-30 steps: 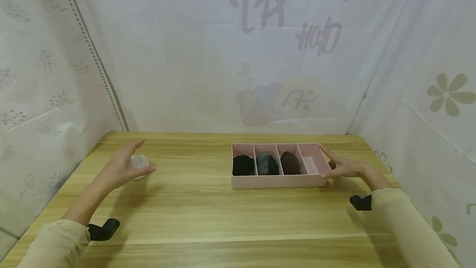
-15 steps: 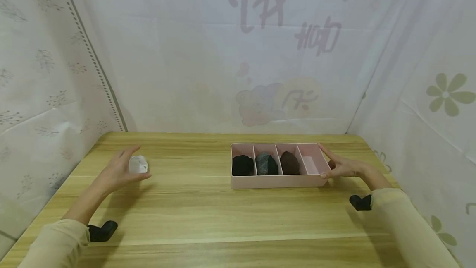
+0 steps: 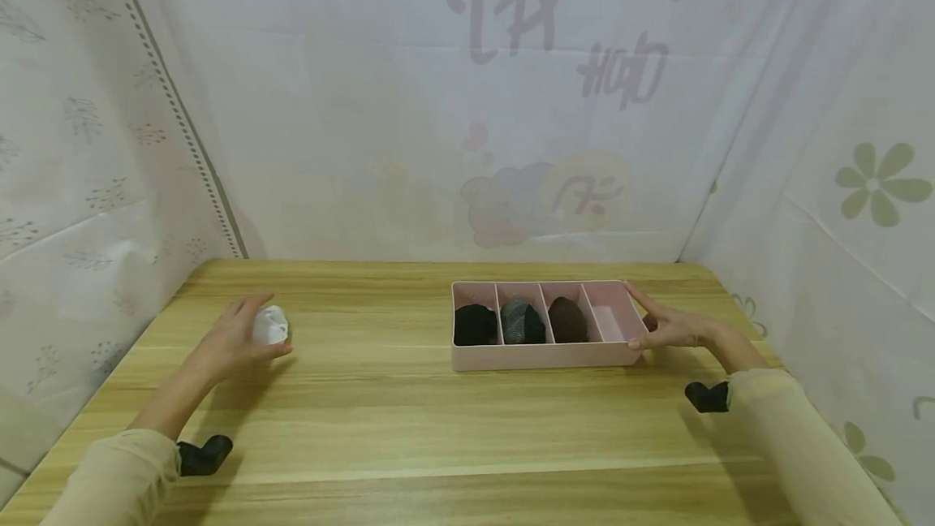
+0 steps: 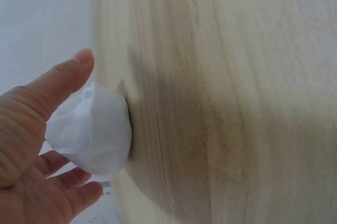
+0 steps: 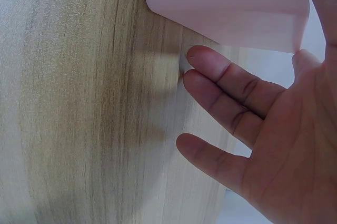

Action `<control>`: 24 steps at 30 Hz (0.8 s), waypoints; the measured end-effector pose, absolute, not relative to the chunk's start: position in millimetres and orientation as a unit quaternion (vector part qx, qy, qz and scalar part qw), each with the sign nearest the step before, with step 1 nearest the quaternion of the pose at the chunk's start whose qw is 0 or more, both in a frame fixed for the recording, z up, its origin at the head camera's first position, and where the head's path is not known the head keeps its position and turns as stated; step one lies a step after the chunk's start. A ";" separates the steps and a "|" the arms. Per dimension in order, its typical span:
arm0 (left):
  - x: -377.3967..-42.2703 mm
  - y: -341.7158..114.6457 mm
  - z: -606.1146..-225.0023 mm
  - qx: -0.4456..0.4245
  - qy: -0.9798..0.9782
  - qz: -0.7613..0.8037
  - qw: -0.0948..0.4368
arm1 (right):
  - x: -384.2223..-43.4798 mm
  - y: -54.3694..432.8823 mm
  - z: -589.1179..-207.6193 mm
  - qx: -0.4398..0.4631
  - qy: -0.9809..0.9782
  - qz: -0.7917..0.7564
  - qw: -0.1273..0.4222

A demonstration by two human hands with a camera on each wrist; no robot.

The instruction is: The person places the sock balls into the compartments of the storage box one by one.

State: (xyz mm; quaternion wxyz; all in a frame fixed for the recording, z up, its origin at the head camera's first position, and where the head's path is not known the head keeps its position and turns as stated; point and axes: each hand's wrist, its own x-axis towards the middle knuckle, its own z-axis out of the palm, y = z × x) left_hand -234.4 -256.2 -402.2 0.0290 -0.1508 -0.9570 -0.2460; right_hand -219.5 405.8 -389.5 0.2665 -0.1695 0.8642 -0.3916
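A rolled-up white sock (image 3: 270, 325) sits on the left part of the table, between the spread thumb and fingers of my left hand (image 3: 232, 341). In the left wrist view the thumb reaches past one side of the white bundle (image 4: 102, 132), and the fingers lie loosely on the other. My right hand (image 3: 675, 328) holds the right end of a pink divided box (image 3: 544, 358), thumb at the near corner and index finger at the far one. From the right wrist, the other fingers (image 5: 216, 103) extend below the box wall (image 5: 226, 2).
Three compartments of the box hold rolled-up socks: black (image 3: 476, 325), grey and black (image 3: 522, 321), and brown (image 3: 567, 320). Its rightmost compartment (image 3: 612, 316) shows a bare pink floor. Printed white cloth (image 3: 365, 144) hangs behind the wooden table (image 3: 394, 428) and at its sides.
My left hand has shifted slightly left and down around the white sock, its thumb and fingers still apart. The right hand keeps its hold on the box.
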 end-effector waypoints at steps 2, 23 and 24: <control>-234.6 -256.6 -403.6 -0.152 -0.957 -0.244 0.035 | -219.8 405.9 -389.8 -0.169 0.865 -0.391 0.267; -238.3 -260.8 -412.8 -0.137 -0.962 -0.232 0.045 | -220.6 407.2 -390.5 -0.170 0.867 -0.388 0.263; -238.5 -261.0 -413.2 -0.137 -0.962 -0.232 0.047 | -220.6 407.2 -390.5 -0.170 0.866 -0.389 0.263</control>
